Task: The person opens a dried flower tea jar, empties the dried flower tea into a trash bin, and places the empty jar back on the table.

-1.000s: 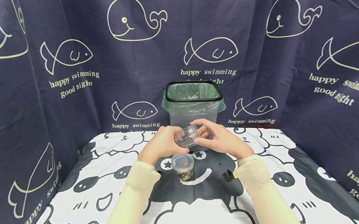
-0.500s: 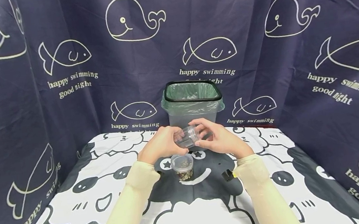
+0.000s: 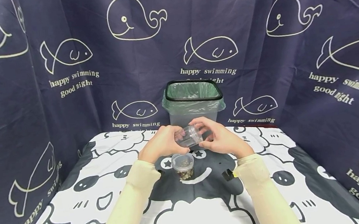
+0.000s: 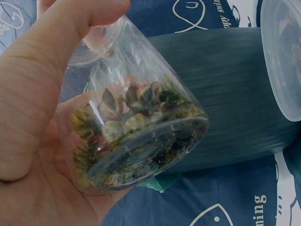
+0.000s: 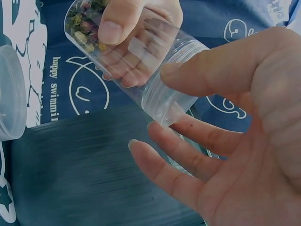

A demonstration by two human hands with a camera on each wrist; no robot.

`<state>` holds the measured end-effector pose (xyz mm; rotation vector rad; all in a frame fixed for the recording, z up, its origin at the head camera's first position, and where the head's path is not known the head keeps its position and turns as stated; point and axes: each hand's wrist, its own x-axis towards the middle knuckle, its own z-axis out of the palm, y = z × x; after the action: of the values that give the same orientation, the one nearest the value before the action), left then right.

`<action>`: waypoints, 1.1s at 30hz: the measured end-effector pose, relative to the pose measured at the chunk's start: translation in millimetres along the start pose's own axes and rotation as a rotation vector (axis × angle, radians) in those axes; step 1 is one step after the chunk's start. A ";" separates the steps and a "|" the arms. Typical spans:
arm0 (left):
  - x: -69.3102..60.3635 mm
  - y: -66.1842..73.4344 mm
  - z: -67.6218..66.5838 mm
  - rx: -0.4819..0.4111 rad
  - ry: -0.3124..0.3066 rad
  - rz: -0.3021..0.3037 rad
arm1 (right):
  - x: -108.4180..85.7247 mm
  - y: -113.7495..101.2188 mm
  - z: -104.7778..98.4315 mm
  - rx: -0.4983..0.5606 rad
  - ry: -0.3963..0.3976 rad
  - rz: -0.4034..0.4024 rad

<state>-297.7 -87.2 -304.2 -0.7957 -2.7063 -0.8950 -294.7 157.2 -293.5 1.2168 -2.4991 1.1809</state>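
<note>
My left hand (image 3: 164,143) grips the body of a clear cylindrical jar (image 3: 187,137), tilted nearly onto its side. Dried flower buds (image 4: 134,113) gather at its base in the left wrist view. My right hand (image 3: 217,137) is at the jar's ridged, clear screw-top end (image 5: 171,84). Its fingers are spread and loosely bent around that end. In the right wrist view the thumb overlaps the rim; whether it presses there is unclear. A second clear tub (image 3: 183,167), with small pale and brown pieces inside, stands upright on the cloth below the hands.
Behind the hands stands a grey bin (image 3: 193,116) with a black rim and a green liner. A patterned cloth (image 3: 111,216) covers the table. A small black object (image 3: 228,175) is beside the right cuff. Dark blue curtains (image 3: 148,67) enclose the back and sides.
My right thumb has shifted off the jar's end, and the right fingers have spread wider. My left hand and the jar stay nearly in place. The upright tub has not moved.
</note>
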 end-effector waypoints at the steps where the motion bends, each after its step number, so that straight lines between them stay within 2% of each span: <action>1: 0.0 0.0 0.0 0.001 -0.003 0.000 | -0.2 0.3 0.2 0.004 0.000 -0.004; 10: 0.0 2.5 -2.1 0.005 -0.024 -0.013 | 0.8 2.3 3.7 0.011 0.033 -0.061; 21: -1.4 2.0 -1.6 0.000 -0.013 -0.006 | 1.5 3.3 4.8 -0.034 0.029 -0.095; 27: -1.1 1.8 -1.4 0.002 -0.032 -0.004 | 0.5 1.4 4.4 -0.071 0.010 -0.035; 33: -0.8 1.1 -0.9 -0.001 -0.022 0.011 | -1.9 -3.5 3.8 -0.071 -0.013 0.034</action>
<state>-296.5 -87.3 -303.3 -0.8240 -2.7177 -0.8901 -290.0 154.4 -294.8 1.1725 -2.5574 1.0853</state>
